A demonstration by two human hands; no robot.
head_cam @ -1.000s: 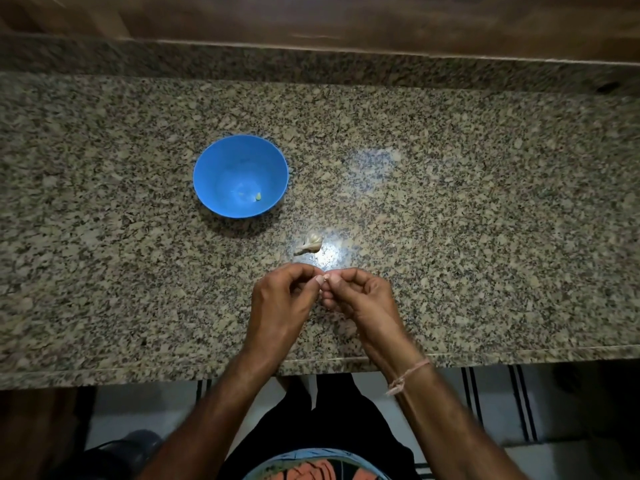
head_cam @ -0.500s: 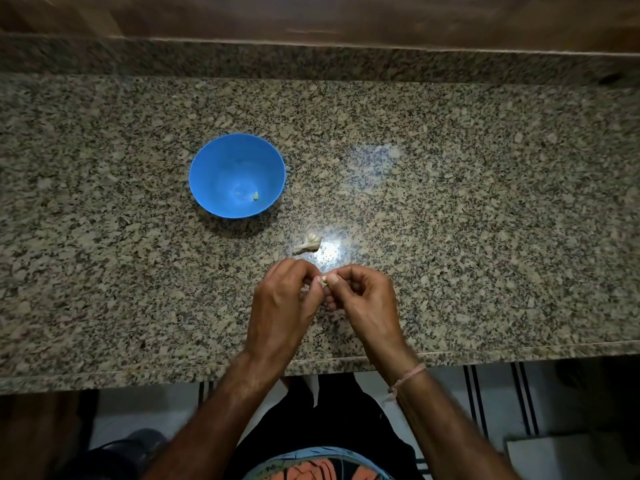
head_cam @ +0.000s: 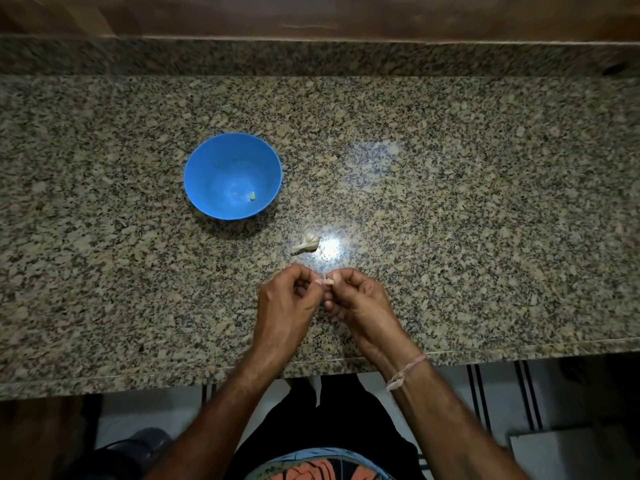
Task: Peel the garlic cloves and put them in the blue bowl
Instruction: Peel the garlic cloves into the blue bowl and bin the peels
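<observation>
**Clove pinched between both hands, near counter edge**

Looking straight down on a speckled stone counter [head_cam: 485, 220].

Left hand [head_cam: 284, 303] and right hand [head_cam: 360, 303] brought together over the near part of the counter, fingertips meeting. Fingers of both curled in. Thumbs and forefingers closed on one small garlic clove [head_cam: 328, 281], held between them just above the stone. Pale skin showing at the pinch; too small to tell how much of it is peeled. Other fingers of the right hand tucked under, those of the left folded toward the palm.

Just beyond the hands, beside a bright spot of glare [head_cam: 330, 251]: a pale piece of garlic [head_cam: 306, 242] lying on the stone, pointed end to the left, apart from both hands.

Farther back and to the left: blue bowl [head_cam: 207, 168], upright on the counter, well apart from the hands. Inside, low against its near right wall, one small yellowish peeled clove [head_cam: 253, 196]. Faint mark beside it, unclear.

Pink thread band [head_cam: 407, 370] around the right wrist. Raised strip of the same stone [head_cam: 311, 57] along the back of the counter, wood [head_cam: 311, 15] above it. Below the near edge: pale floor with dark stripes [head_cam: 478, 393], dark trousers [head_cam: 332, 417], patterned shirt [head_cam: 318, 469] at the bottom of the view.
</observation>
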